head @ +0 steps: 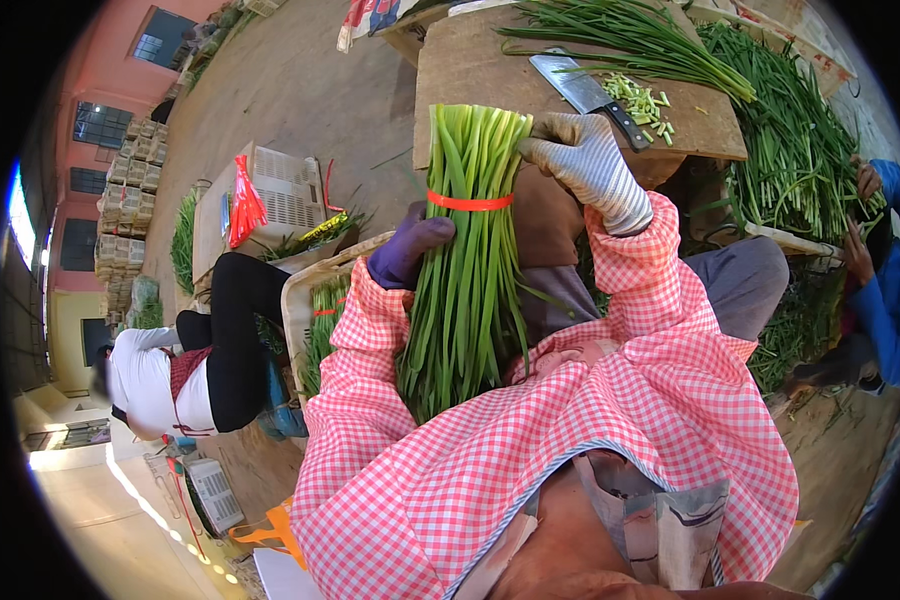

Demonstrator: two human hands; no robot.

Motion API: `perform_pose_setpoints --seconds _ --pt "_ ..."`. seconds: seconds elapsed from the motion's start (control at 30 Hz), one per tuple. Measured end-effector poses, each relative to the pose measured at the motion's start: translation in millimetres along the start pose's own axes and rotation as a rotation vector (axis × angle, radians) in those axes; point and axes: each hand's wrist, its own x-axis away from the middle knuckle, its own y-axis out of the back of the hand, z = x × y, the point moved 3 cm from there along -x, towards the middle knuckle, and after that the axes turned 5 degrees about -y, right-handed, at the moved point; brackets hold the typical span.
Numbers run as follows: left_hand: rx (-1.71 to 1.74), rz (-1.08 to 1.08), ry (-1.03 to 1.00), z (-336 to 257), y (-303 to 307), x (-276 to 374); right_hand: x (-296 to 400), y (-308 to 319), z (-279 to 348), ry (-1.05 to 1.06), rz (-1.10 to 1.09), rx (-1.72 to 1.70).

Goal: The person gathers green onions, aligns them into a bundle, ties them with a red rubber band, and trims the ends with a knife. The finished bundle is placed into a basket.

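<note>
A thick bundle of garlic chives [465, 292] stands before my chest, pale cut ends up and green leaves hanging down. Around its upper part runs a red band [471, 202]. My left hand [411, 247], in a purple glove, grips the bundle's left side just below the band. In a striped grey-white glove, my right hand [589, 165] pinches the upper right edge near the cut ends. Beyond it, a cleaver [574, 86] with a black handle lies on a wooden board [469, 67], beside short trimmed stalk pieces [634, 97].
Loose chives [637, 37] lie across the board's far side, with a large heap [795, 150] to the right near another person's hands [862, 251]. A crate [296, 300] holding banded bundles stands at my left. Further left sits a person in white [154, 375].
</note>
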Motion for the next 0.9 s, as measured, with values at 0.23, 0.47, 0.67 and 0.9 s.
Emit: perform_pose_setpoints --seconds 0.23,0.47,0.67,0.9 --pt "-0.080 -0.070 0.010 1 0 -1 6 39 -17 0.026 -0.090 -0.048" --pt "-0.042 -0.152 0.053 4 -5 -1 33 84 -22 -0.058 -0.241 0.026" --pt "-0.019 -0.253 0.072 15 20 0 62 105 -84 -0.151 -0.086 0.447" --pt "-0.026 -0.188 0.029 12 26 3 53 76 -68 -0.240 -0.007 0.446"
